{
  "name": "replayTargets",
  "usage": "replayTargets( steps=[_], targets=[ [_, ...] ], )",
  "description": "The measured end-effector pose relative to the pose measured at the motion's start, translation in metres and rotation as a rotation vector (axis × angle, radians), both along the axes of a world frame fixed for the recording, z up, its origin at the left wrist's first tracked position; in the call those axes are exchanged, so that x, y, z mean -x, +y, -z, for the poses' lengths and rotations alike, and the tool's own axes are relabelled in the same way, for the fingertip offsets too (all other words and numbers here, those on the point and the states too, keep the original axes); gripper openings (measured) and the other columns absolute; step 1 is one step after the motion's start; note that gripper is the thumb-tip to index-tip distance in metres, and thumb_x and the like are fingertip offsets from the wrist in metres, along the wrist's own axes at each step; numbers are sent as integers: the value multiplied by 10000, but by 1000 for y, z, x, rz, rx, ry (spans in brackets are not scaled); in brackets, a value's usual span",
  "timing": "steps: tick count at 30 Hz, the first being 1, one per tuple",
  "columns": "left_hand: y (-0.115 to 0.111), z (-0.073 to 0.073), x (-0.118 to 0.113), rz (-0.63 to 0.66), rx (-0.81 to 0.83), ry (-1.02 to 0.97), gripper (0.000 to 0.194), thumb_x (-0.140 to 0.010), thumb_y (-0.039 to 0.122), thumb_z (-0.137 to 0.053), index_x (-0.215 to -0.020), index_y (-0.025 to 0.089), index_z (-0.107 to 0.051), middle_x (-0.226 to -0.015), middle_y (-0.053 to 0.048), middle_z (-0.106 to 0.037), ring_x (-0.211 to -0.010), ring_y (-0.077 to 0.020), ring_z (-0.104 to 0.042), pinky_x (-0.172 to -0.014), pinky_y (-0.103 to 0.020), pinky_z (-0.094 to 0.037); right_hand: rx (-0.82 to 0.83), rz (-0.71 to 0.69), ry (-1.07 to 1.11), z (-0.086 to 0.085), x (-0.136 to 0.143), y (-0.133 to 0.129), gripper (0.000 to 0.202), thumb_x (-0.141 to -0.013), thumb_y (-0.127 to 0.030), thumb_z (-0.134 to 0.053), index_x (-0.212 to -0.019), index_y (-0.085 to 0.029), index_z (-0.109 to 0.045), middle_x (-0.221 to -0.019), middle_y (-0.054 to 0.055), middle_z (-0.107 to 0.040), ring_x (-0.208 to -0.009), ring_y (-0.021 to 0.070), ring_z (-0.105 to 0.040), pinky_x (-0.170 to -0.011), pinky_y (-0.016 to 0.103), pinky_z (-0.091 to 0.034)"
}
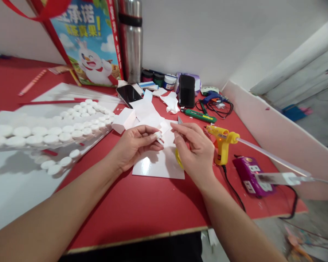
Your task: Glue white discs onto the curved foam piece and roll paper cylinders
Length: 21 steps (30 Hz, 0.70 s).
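Observation:
My left hand (135,143) pinches a small white piece (157,135) between thumb and fingers, above a glossy white sheet (160,164) on the red table (142,207). My right hand (192,147) grips a yellow-handled utility knife (178,157); its grey blade tip (179,119) sticks up past the fingers, close to the white piece. Loose white paper scraps (142,112) lie just beyond both hands.
A yellow glue gun (222,143) stands right of my right hand, beside a purple power strip (253,176). Rows of white discs (57,131) cover a sheet at left. A black phone (129,94), a green cutter (200,115), a steel flask (131,40) and a printed bag (89,40) stand behind.

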<state>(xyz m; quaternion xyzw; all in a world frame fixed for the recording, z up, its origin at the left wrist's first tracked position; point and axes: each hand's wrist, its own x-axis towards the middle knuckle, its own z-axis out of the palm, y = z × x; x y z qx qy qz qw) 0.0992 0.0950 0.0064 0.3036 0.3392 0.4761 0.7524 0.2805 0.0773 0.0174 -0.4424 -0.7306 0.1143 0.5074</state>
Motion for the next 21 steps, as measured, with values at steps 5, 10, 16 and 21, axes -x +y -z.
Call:
replayTargets(
  steps=[5, 10, 16, 21],
  targets=[
    [0, 2, 0, 2, -18, -23, 194, -771, 80, -808, -942, 72, -714, -774, -91, -784, -630, -143, -753, -659, -196, -625, 115, -97, 44, 5, 2, 3, 310, -913, -77, -573, -1080, -216, -793, -981, 58, -711, -756, 136, -658, -628, 283, -531],
    [0, 4, 0, 6, -26, -25, 204, -773, 87, -812, -946, 77, -703, -766, -92, -780, -638, -148, -754, -661, -206, -630, 72, -130, -37, 9, 6, 0, 320, -919, -84, -562, -1103, -217, -787, -969, 68, -692, -771, 145, -657, -645, 288, -539],
    [-1, 2, 0, 5, -32, -7, 180, -791, 88, -796, -944, 79, -701, -743, -83, -769, -630, -137, -741, -644, -194, -620, -61, -111, -242, 11, 3, -1, 300, -962, -136, -547, -1179, -174, -749, -1017, 120, -662, -885, 195, -678, -734, 333, -578],
    [-1, 3, 0, -11, -44, 41, 238, -761, 132, -837, -950, 81, -701, -757, -65, -761, -629, -134, -729, -656, -218, -623, -92, -108, -340, 12, 1, -2, 332, -961, -135, -537, -1234, -190, -720, -1022, 127, -666, -891, 214, -665, -751, 362, -581]
  ],
)
